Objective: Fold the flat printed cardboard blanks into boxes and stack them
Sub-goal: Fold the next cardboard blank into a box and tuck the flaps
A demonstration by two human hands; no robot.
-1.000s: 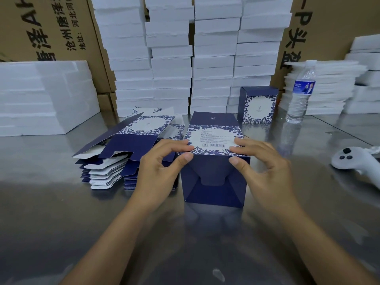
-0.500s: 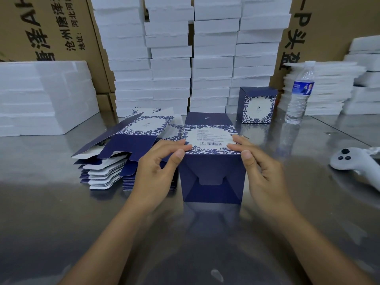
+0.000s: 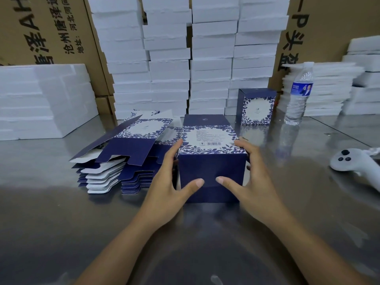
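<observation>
The person has both hands on a navy box [image 3: 211,167] lying on its side in the middle of the steel table [image 3: 61,223], its barcode panel facing up. The left hand [image 3: 166,188] and right hand [image 3: 255,182] are spread wide, fingers fairly straight along the box's left and right sides, and both thumbs [image 3: 197,183] press flat on the near face; neither hand closes round anything. That near face looks shut, though from here I cannot tell whether its flap is fully tucked, or whether the far end is closed at all. If the tuck is shallow, the flap could spring back out once the thumbs lift. Pressing too hard might dent the panel, and the slick table could let the box skid away. Just to the left sits the pile of flat blanks [image 3: 123,161], close enough for a stray elbow to fan it out. One finished box [image 3: 256,106] stands far right, near a bottle [image 3: 299,93] that a careless reach while stacking might topple.
</observation>
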